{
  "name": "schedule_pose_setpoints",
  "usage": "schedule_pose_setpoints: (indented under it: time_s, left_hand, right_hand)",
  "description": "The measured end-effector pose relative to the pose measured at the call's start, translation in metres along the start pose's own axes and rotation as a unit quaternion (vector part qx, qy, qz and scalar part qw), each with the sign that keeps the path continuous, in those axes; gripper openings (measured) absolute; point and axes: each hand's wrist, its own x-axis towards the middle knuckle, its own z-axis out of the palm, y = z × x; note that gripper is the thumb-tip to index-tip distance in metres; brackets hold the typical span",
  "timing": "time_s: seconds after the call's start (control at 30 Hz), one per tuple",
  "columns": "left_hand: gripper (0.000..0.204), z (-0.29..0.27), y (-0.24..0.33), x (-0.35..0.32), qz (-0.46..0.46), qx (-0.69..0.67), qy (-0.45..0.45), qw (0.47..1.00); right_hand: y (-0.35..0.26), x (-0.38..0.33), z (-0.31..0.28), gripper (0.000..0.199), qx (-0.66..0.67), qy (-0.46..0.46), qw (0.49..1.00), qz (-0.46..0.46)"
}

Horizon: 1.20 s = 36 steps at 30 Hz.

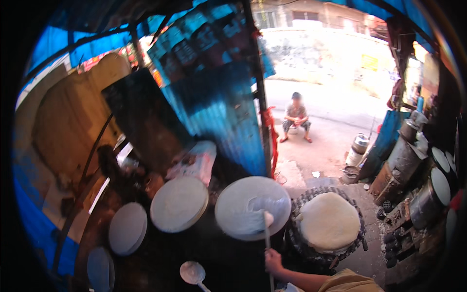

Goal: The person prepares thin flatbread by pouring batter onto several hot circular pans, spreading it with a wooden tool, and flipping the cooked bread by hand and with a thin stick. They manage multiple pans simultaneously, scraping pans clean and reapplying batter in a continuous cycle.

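One right grip (273, 261) is clasping a slim stick (267, 239) | I'm judging it light, stiff; hold mid-shaft | left grip: can't tell

The round plate (231, 207) is pale grey, the corrugated panel (221, 121) blue

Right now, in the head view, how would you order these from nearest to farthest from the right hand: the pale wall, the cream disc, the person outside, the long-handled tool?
1. Long-handled tool: in the right hand itself.
2. Cream disc: just ahead, to the right.
3. Person outside: well ahead.
4. Pale wall: behind that person.
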Motion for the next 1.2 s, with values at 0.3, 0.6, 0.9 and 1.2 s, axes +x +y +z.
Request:
schedule_pose_setpoints:
  time_s: [0.3, 0.6, 0.9, 1.2]
  left_hand:
    - [0.035, 0.036, 0.000, 0.024, -0.033, 0.035, -0.043, 0.998]
    - [0.037, 0.047, -0.009, 0.045, -0.039, 0.035, -0.099, 0.994]
    - [0.036, 0.066, -0.005, 0.046, 0.001, 0.051, -0.038, 0.998]
    - [0.036, 0.070, -0.004, 0.054, -0.001, 0.082, -0.038, 0.996]
  right_hand:
    - [-0.044, 0.034, -0.092, 0.028, -0.193, -0.076, 0.975, 0.077]
    - [0.013, 0.045, -0.124, 0.028, -0.236, -0.119, 0.958, -0.109]
    - [-0.049, 0.046, -0.136, 0.023, -0.254, -0.102, 0.961, -0.030]
    - [-0.035, 0.060, -0.162, 0.022, -0.365, -0.098, 0.909, -0.178]
